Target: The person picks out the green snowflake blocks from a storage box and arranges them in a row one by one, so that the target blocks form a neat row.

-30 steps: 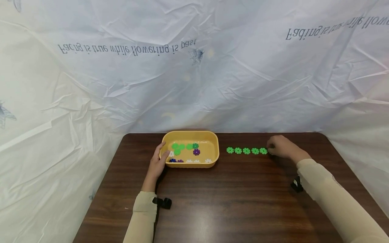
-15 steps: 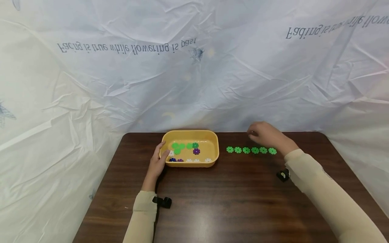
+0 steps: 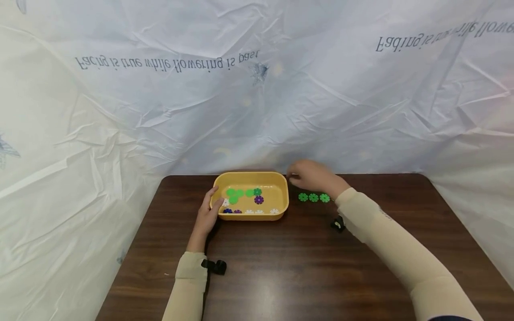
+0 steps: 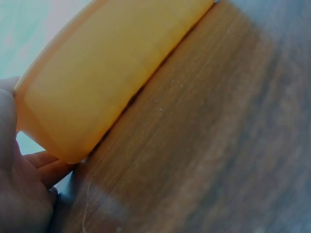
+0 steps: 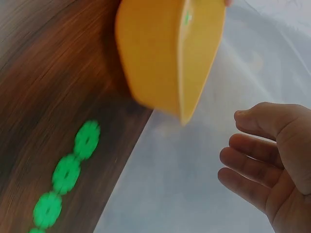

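Note:
A yellow tray (image 3: pixel 281 185) sits at the back of the dark wooden table and holds several green, purple, white and blue toothed discs (image 3: pixel 241 193). My left hand (image 3: pixel 208 215) grips the tray's left end, thumb over the rim; the tray wall (image 4: pixel 107 73) fills the left wrist view. My right hand (image 3: pixel 311 177) hovers just past the tray's right far corner, fingers relaxed and empty (image 5: pixel 272 160). A row of green discs (image 3: pixel 313 197) lies right of the tray, and my right forearm hides its right part. Three of these discs (image 5: pixel 66 172) show in the right wrist view.
The wooden table (image 3: pixel 281 267) is backed by a crumpled white sheet (image 3: pixel 257 111) with printed text, hanging close behind the tray. Black wrist camera mounts (image 3: pixel 217 266) sit on both sleeves.
My right hand left the right end of the green row, where one more disc now lies, and travelled left to the tray's corner. The left hand and tray stayed put.

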Tool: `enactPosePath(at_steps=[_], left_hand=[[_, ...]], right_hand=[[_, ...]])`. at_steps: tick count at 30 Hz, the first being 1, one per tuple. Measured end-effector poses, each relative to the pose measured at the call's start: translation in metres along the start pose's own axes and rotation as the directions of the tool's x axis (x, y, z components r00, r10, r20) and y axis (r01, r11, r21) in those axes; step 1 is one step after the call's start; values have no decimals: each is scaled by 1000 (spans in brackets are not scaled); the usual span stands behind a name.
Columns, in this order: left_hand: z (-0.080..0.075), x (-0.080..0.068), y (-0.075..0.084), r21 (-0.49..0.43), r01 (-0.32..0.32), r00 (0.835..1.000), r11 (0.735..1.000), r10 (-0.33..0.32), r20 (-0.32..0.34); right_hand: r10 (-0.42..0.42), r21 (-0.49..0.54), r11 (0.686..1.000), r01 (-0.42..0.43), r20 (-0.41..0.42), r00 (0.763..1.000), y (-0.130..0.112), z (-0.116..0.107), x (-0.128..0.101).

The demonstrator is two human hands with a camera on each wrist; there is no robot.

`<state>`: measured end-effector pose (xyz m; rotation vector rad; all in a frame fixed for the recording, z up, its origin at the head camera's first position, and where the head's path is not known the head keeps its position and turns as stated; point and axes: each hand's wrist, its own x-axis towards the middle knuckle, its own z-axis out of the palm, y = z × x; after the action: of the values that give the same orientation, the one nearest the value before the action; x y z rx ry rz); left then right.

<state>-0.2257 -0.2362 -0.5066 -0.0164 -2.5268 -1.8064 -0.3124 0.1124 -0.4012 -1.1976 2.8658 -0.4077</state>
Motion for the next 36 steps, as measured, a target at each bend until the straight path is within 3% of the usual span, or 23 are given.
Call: enactPosePath(at_steps=[6, 15, 24, 36], left_hand=[[-2, -2, 3, 1, 9, 1000, 1000, -9, 5], [0, -2, 7, 11, 12, 1000, 1000, -12, -6], [-1, -1, 2, 3, 14, 1000, 1000, -14, -4], [0, -1, 3, 11, 15, 1000, 1000, -15, -13]], right_hand=[[-16, 26, 1000, 15, 50, 999, -17, 14, 32], [-54, 61, 997, 49, 91, 994, -27, 56, 60], [-29, 123, 992, 11, 143, 989, -45, 88, 76], [23, 147, 988, -44, 143, 989, -57, 103, 89]])
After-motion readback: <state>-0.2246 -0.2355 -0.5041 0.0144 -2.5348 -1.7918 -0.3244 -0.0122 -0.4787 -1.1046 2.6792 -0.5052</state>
